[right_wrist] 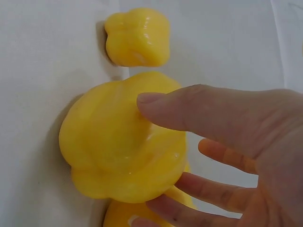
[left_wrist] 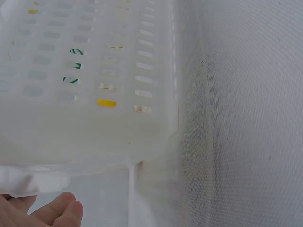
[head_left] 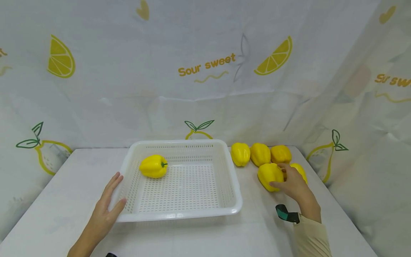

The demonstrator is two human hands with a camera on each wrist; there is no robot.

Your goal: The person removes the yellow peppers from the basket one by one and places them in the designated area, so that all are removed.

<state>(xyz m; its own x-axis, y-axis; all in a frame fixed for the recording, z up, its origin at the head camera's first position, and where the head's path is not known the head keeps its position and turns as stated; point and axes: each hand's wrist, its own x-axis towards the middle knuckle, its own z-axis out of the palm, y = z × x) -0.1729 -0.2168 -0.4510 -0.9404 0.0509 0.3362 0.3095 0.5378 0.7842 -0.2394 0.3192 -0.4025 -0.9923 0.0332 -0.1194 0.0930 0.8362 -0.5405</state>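
Note:
A white plastic basket (head_left: pixel 179 215) stands on the table, with one yellow bell pepper (head_left: pixel 153 166) lying on its side inside, stem to the right. My left hand (head_left: pixel 104 210) rests against the basket's left rim, fingers fairly straight and thumb at the edge. Only some of its fingers (left_wrist: pixel 59 208) show in the left wrist view. To the right of the basket, my right hand (head_left: pixel 293 184) holds another yellow bell pepper (head_left: pixel 269 176). The right wrist view has the thumb on this pepper (right_wrist: pixel 109 137) and the fingers along its side.
Behind the held pepper, more yellow bell peppers (head_left: pixel 240 154) sit in a row, including a middle one (head_left: pixel 260 154) and a right one (head_left: pixel 280 154). Another pepper (head_left: pixel 300 172) is partly hidden behind my right hand. A printed white cloth (head_left: pixel 205 107) hangs behind the table.

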